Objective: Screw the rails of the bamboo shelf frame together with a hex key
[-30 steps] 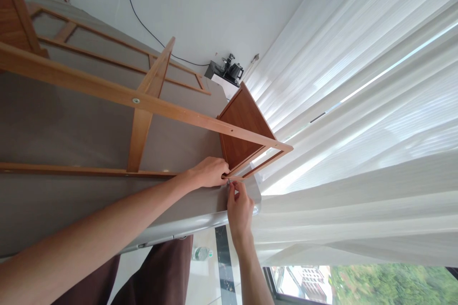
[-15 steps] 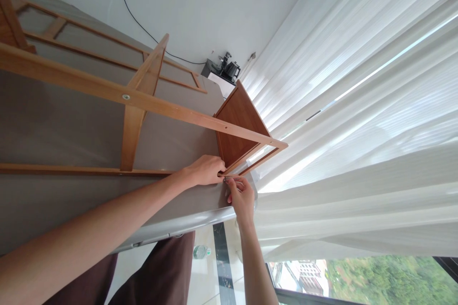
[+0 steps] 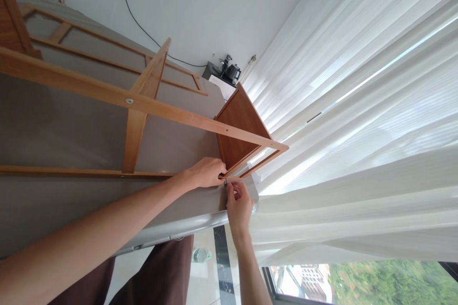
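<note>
A wooden shelf frame (image 3: 179,116) lies on its side on a grey-topped table (image 3: 171,140). My left hand (image 3: 207,171) is closed around its lower rail, close to the end panel (image 3: 243,119). Just below that corner, my right hand (image 3: 239,200) has its thumb and fingers curled into a pinch. A tiny dark piece (image 3: 225,181) sticks out from the rail beside the right fingertips; it is too small to name. Whatever the right fingers hold, if anything, is hidden. A middle shelf board (image 3: 135,136) joins the two long rails further left.
A separate wooden ladder-like frame (image 3: 107,52) lies at the back of the table. A black kettle (image 3: 233,72) stands on a small cabinet near the wall. White curtains (image 3: 339,128) hang on the right. A plastic bottle (image 3: 200,255) is on the floor beside my legs.
My right hand has turned and drawn slightly down from the rail's corner, its fingers more curled. The left hand keeps its place on the rail. The view has shifted slightly.
</note>
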The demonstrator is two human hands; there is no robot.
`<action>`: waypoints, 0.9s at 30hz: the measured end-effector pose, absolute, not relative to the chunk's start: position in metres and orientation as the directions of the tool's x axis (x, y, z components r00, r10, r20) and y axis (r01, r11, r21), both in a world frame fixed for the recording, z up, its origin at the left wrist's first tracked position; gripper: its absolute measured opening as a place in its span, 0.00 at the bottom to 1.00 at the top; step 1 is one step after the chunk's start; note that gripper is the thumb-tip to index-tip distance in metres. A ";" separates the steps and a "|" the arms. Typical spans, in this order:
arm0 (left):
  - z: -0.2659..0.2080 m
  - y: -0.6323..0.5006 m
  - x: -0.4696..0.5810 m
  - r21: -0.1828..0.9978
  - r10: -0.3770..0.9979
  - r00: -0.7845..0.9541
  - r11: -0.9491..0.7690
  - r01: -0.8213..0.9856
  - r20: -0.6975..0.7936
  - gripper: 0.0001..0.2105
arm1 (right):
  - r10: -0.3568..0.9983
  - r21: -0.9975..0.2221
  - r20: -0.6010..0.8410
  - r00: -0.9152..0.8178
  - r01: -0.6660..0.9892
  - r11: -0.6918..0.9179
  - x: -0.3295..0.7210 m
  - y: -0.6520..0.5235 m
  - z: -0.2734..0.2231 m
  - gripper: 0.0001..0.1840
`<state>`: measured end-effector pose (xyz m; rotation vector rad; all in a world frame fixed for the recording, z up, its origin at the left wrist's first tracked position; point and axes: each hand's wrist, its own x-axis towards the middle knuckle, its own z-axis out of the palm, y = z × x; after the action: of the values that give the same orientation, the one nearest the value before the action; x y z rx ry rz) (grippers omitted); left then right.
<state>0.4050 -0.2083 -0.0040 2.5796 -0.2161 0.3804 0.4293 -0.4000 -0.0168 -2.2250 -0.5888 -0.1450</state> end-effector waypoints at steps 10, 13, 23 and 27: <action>-0.006 -0.208 0.405 0.497 -0.068 0.949 -0.839 -0.222 0.309 0.08 | 0.437 -0.554 0.341 0.832 0.554 -0.622 0.422 -0.393 -0.016 0.22; -0.005 -0.209 0.405 0.498 -0.059 0.951 -0.841 -0.212 0.305 0.08 | 0.408 -0.618 0.305 0.860 0.505 -0.603 0.426 -0.394 -0.011 0.19; -0.002 -0.210 0.404 0.480 -0.072 0.949 -0.849 -0.220 0.307 0.07 | 0.368 -0.839 0.112 0.923 0.286 -0.463 0.446 -0.401 -0.011 0.26; -0.001 -0.209 0.403 0.475 -0.072 0.950 -0.853 -0.217 0.304 0.08 | 0.378 -0.858 0.132 0.916 0.297 -0.419 0.439 -0.402 -0.010 0.25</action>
<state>0.4030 -0.2092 -0.0007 2.5787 -0.2057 0.3766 0.4394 -0.4015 -0.0096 -2.0346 -0.4847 0.0981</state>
